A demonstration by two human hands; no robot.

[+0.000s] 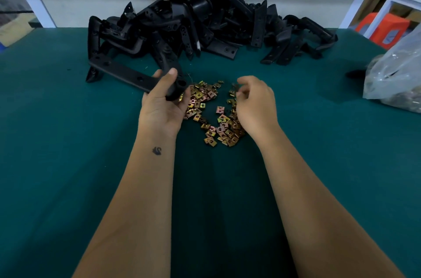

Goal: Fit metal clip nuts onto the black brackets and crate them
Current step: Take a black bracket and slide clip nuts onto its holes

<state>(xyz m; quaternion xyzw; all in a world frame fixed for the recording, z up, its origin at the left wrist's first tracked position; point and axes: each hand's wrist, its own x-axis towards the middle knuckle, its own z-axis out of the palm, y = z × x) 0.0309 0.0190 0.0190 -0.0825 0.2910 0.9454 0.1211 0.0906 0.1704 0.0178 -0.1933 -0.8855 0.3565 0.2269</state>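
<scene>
My left hand [163, 101] grips one end of a long black bracket [123, 71] that stretches up and to the left over the green table [68, 141]. A scatter of small brass-coloured clip nuts [210, 113] lies between my hands. My right hand [255, 104] hovers over the right side of the scatter with its fingers curled together; it is blurred and I cannot tell whether a nut is pinched in them. A big heap of black brackets [200, 20] lies at the back of the table.
A clear plastic bag [396, 75] with dark contents sits at the table's right edge. Beyond that edge stand an orange stool [380, 27] and a white frame [387, 4]. A white wall closes the back of the table.
</scene>
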